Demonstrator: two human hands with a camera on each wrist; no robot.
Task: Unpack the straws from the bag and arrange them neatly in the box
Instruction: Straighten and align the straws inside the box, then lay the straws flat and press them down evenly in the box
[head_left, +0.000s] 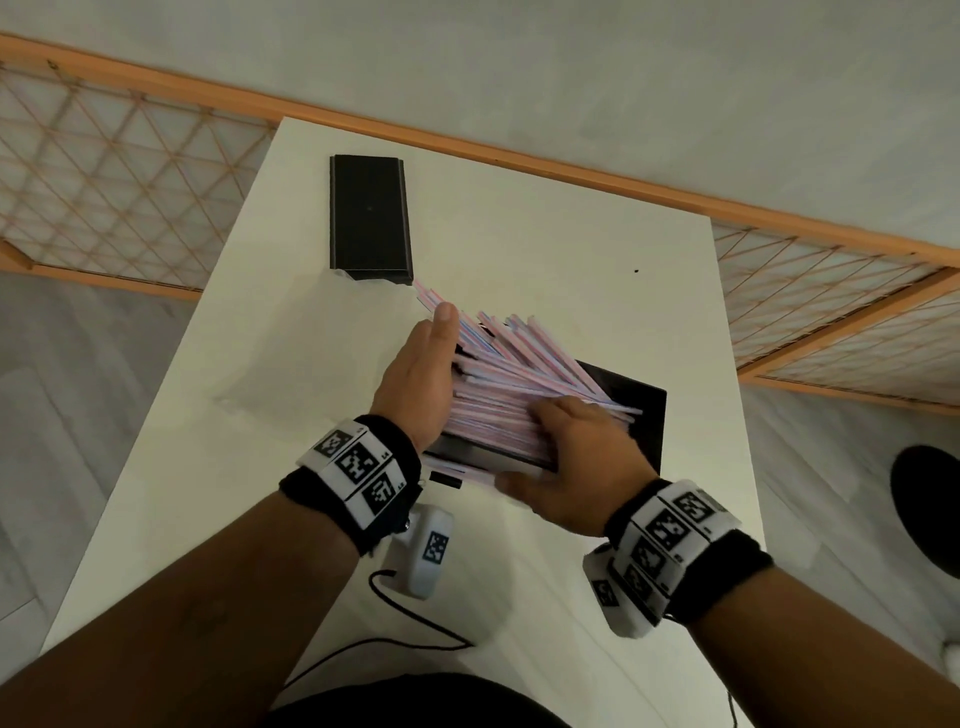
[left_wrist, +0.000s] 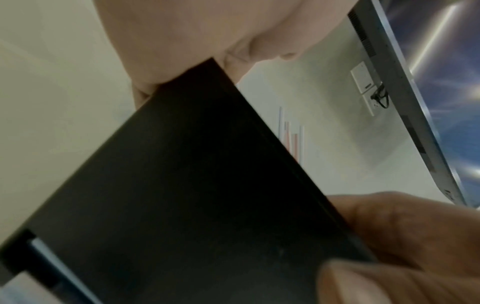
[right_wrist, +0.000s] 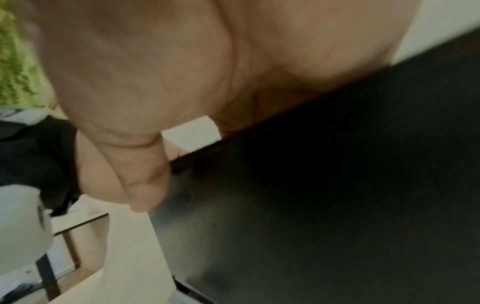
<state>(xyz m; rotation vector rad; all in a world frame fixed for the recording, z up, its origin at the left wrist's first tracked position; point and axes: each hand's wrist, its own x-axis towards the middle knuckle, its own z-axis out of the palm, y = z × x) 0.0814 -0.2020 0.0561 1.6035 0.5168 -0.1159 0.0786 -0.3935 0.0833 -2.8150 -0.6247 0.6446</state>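
The black box (head_left: 631, 410) sat on the white table (head_left: 519, 234), a little right of centre and close to the near edge, and it was heaped with pink-and-blue striped straws (head_left: 519, 374). The straws did not lie square in it: their far ends fanned out past the box's far-left corner, some reaching over the table toward a second black piece, a lid (head_left: 370, 218), that lay flat at the far left of the table. Between the lid and the box a clear bag (head_left: 311, 364), hard to make out against the white top, lay to the left of the pile.

The left hand (head_left: 423, 374) stood on edge against the left side of the heap, fingers straight and together, the flat of the palm pressing the straws. The right hand (head_left: 571, 457) lay over the near right part of the pile with its fingers curled over the straws and the near rim of the box; its thumb reached along the near side. In the left wrist view the box's dark wall (left_wrist: 207, 185) filled the middle, with a few straw ends (left_wrist: 293, 139) showing beyond it. In the right wrist view the palm (right_wrist: 155, 72) sat on the black rim (right_wrist: 324, 185), blurred.

Both wrists wore black bands with printed markers, and a thin black cable (head_left: 415, 629) trailed over the near table.
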